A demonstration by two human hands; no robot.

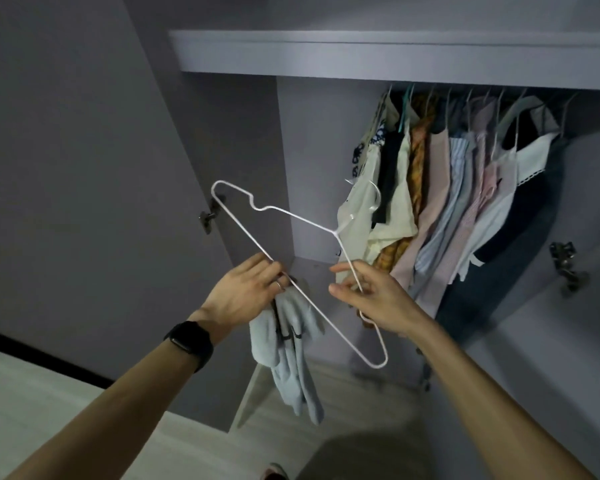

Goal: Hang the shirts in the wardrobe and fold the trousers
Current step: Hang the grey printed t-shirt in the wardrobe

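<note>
One white wire hanger point(336, 233) is up in front of me, thin and triangular with a notch bent into its far-left shoulder. Its long bottom bar runs on a diagonal from far left down to near right. The hook points right, toward the rail of clothes.

My right hand point(374, 299) pinches the near shoulder wire between thumb and curled fingers. My left hand point(246, 289) is curled round the long bar and also bunches one pale blue garment point(291, 341). It's soft and crumpled and hangs straight down below my fist, just under the hanger. There's one ring point(278, 285) on that hand and one black watch point(189, 342) on the wrist.

Beyond is the open wardrobe, smooth grey panels with a flat shelf point(361, 57) across the top. Under the shelf, to the right, hangs a packed row of clothes point(447, 188) in cream, mustard print, pink, striped blue, white and dark. It's too tight for me to count. I see two metal hinges, one on the left door point(208, 216) and one on the right point(565, 261). Pale floor point(49, 393) lies near left.
</note>
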